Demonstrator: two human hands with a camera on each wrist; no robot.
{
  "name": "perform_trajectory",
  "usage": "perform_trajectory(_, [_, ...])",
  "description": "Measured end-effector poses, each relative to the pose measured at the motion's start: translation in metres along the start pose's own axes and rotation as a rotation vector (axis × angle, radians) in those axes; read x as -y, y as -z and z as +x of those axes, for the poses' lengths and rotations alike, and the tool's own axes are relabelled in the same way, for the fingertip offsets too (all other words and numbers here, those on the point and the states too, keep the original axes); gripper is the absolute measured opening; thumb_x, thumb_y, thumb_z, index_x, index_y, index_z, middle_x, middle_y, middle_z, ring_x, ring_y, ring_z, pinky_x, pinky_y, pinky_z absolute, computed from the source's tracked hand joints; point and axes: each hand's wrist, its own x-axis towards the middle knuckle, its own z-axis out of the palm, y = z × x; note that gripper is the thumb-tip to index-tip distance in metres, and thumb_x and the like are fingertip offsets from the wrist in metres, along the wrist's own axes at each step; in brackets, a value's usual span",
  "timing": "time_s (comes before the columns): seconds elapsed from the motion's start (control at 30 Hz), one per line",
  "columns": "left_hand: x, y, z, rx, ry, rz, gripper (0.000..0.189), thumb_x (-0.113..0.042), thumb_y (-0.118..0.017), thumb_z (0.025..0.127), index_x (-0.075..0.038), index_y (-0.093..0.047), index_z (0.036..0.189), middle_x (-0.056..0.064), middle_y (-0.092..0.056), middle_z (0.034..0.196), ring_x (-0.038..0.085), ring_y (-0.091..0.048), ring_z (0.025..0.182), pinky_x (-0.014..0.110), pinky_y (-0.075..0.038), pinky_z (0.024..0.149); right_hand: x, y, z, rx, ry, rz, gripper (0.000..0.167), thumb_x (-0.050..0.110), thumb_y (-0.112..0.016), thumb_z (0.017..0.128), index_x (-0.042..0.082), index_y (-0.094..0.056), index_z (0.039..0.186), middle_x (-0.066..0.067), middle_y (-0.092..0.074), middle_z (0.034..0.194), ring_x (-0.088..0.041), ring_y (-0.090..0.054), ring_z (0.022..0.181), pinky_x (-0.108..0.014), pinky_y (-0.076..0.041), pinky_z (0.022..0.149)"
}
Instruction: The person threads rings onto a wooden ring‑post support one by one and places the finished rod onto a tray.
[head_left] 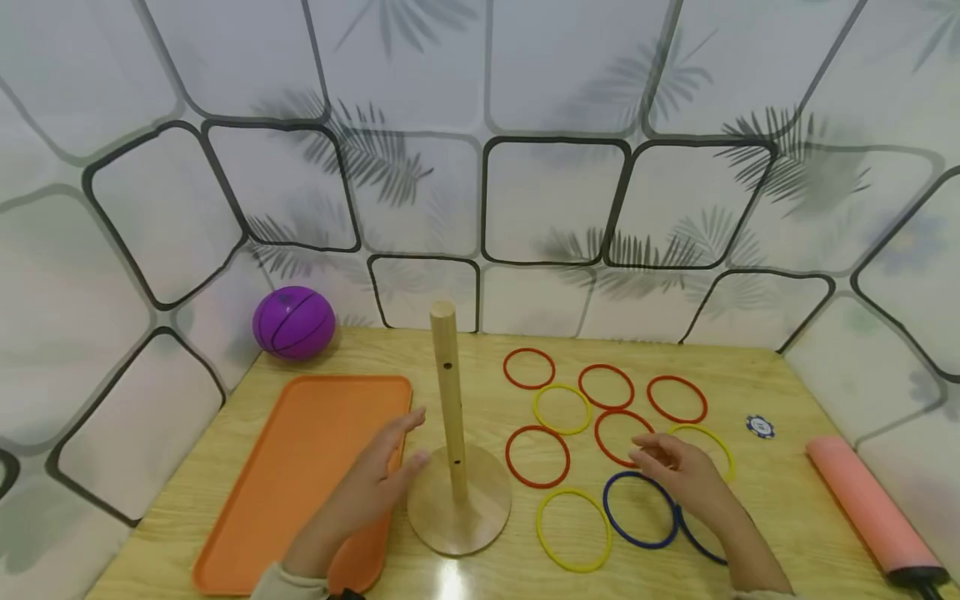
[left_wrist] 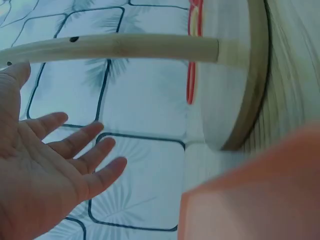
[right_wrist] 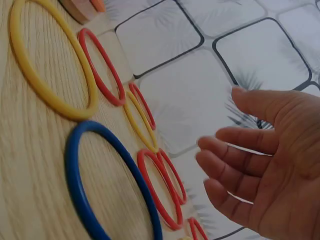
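My left hand [head_left: 375,473] is held beside a wooden post [head_left: 450,400] on a round base [head_left: 459,529]. Its fingers are spread with nothing in them, as the left wrist view also shows. Over the rings on the right hovers my right hand [head_left: 686,475], its fingers slightly bent and holding nothing. Below and beside it lie a blue ring [head_left: 640,546], a second blue ring [head_left: 701,546] partly hidden by the wrist, a red ring [head_left: 598,437] and a yellow ring [head_left: 731,458]. In the right wrist view a blue ring [right_wrist: 72,170] and a yellow ring [right_wrist: 30,75] lie flat on the table.
An orange tray [head_left: 300,467] lies left of the post, with a purple ball [head_left: 294,323] behind it. Several more red and yellow rings are spread across the table [head_left: 480,358]. At the right are a poker chip [head_left: 761,427] and a pink cylinder with a black end [head_left: 866,504].
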Motion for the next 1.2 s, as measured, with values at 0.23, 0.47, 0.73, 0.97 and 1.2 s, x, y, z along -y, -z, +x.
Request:
perform_trajectory(0.23, [-0.006,-0.013,0.007,0.012,-0.011,-0.309,0.039,-0.005,-0.059,0.092,0.004,-0.052,0.13,0.019,-0.061,0.117,0.027,-0.06,0.106,0.034,-0.051,0.088,-0.001,-0.014,0.002,0.159,-0.042,0.311,0.048,0.023,-0.061,0.093,-0.01,-0.05,0.126,-0.014,-0.063,0.099,-0.025,-0.063,0.084,-0.035,-0.054,0.073])
perform_trajectory(0.47, [-0.013,-0.021,0.012,0.036,0.148,-0.506,0.035,-0.009,-0.064,0.089,0.007,-0.058,0.12,0.021,-0.063,0.108,0.014,-0.062,0.095,0.027,-0.051,0.084,-0.009,-0.035,0.005,0.168,-0.106,0.392,0.044,0.024,-0.064,0.09,-0.01,-0.056,0.116,-0.007,-0.058,0.075,-0.012,-0.051,0.059,-0.025,-0.047,0.053])
perform_trajectory(0.73, [-0.015,-0.028,0.019,0.008,0.293,-0.503,0.031,-0.011,-0.07,0.084,0.004,-0.065,0.111,0.012,-0.067,0.1,0.013,-0.061,0.089,0.026,-0.051,0.082,-0.017,-0.053,0.009,0.197,-0.106,0.35,0.039,0.024,-0.067,0.088,-0.008,-0.061,0.109,0.0,-0.049,0.056,-0.007,-0.039,0.042,-0.016,-0.031,0.039])
perform_trajectory(0.97, [-0.012,-0.032,0.022,-0.044,0.388,-0.562,0.029,-0.007,-0.071,0.083,0.007,-0.066,0.108,0.001,-0.068,0.092,0.012,-0.061,0.088,0.027,-0.05,0.082,-0.021,-0.065,0.015,0.125,-0.038,0.13,0.027,0.024,-0.071,0.084,0.001,-0.068,0.099,0.001,-0.05,0.058,-0.006,-0.039,0.042,-0.021,-0.036,0.039])
perform_trajectory(1.2, [-0.006,-0.036,0.022,-0.048,0.409,-0.619,0.03,-0.008,-0.071,0.083,0.008,-0.066,0.107,-0.004,-0.068,0.087,0.011,-0.06,0.086,0.025,-0.049,0.082,-0.021,-0.07,0.016,0.097,-0.007,-0.028,0.02,0.026,-0.076,0.08,0.011,-0.068,0.089,0.004,-0.049,0.057,-0.007,-0.042,0.047,-0.021,-0.037,0.044])
